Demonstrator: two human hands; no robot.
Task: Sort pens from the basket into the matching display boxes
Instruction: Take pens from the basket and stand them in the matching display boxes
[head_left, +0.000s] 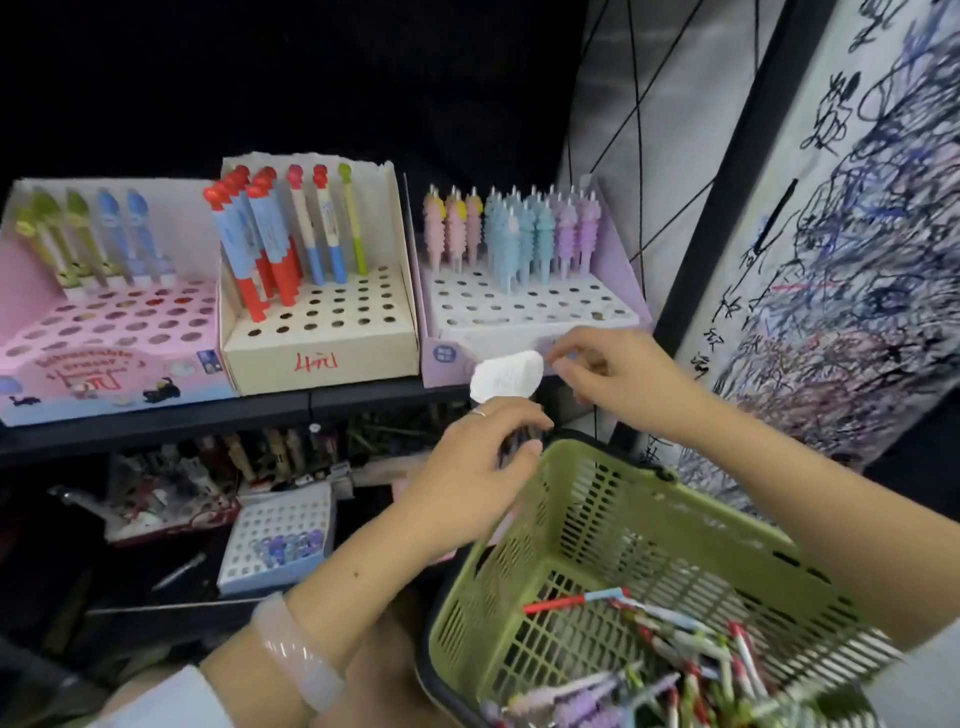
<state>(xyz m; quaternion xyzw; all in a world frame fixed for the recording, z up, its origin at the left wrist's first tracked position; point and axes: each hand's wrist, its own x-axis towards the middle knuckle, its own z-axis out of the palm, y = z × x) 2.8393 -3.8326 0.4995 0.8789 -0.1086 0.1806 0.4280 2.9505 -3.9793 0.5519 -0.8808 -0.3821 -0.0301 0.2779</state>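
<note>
While many pens (675, 670) are still lying in the basket (613, 525) at lower right, your left hand (480, 467) is gripping dark pens, your right hand (613, 369) pinching something small before the lilac box (530, 306).

hands (618, 374) above green basket (649, 525)

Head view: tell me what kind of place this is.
Probably a stationery shop's pen aisle. Three display boxes of novelty pens stand on a dark shelf, a scribble-covered test sheet hangs at the right, and a green basket holds loose pens.
</note>
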